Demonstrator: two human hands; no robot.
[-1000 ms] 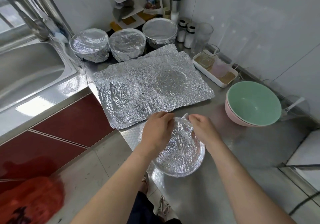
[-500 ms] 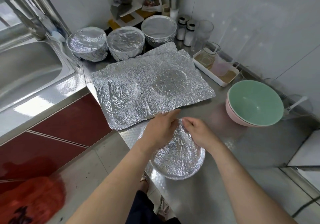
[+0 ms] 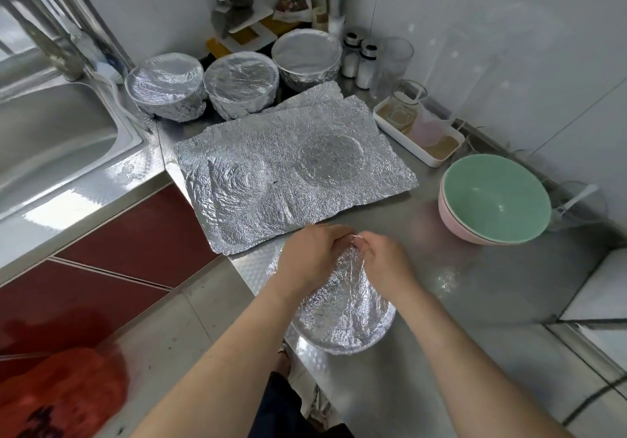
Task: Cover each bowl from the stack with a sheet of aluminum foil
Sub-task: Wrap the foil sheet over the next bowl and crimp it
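Silver foil [image 3: 342, 312] is stretched over the bowl [image 3: 376, 334], which sits on the steel counter [image 3: 475, 302] just on the near side of the flat foil sheets [image 3: 288, 173]. The left hand [image 3: 308, 254] and the right hand [image 3: 386, 261] meet at the bowl's edge closest to those sheets. Both have curled fingers that pinch the foil there. I think this is the tucking step. Next, the foil needs pressing down all round the edge. Three wrapped bowls [image 3: 166, 88] stand behind the sheets. To their right, a green bowl [image 3: 495, 200] sits bare in a pink one.
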